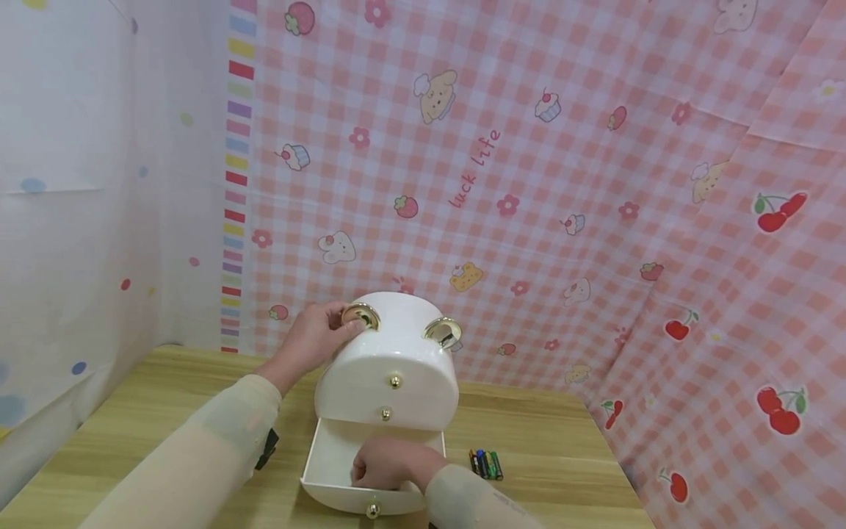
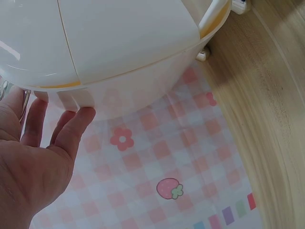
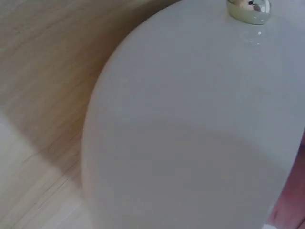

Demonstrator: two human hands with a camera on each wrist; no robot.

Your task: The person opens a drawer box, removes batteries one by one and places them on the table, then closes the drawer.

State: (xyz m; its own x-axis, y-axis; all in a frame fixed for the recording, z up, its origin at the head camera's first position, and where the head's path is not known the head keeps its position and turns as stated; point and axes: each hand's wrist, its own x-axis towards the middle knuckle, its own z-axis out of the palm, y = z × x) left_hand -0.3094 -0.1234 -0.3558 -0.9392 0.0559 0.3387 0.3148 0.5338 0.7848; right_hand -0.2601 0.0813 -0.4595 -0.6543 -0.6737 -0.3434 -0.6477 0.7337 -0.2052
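Observation:
A white rounded drawer box [image 1: 396,345] with gold knobs and two gold-rimmed ears stands on the table. My left hand [image 1: 322,334] holds it at the left ear [image 1: 361,316], thumb in front and fingers behind; in the left wrist view the fingertips [image 2: 85,114] press against the white shell. The bottom drawer [image 1: 330,448] is pulled out. My right hand [image 1: 390,463] reaches into it, knuckles up and fingers bent down, and its fingertips are hidden, so I cannot tell whether it holds something. The drawer's white front [image 3: 181,119] fills most of the right wrist view.
Several short crayon-like sticks [image 1: 485,464] with coloured ends lie side by side on the wooden table [image 1: 542,441], right of the drawer. A black object [image 1: 267,450] shows partly behind the left forearm. A pink checked cloth [image 1: 489,242] hangs behind the table.

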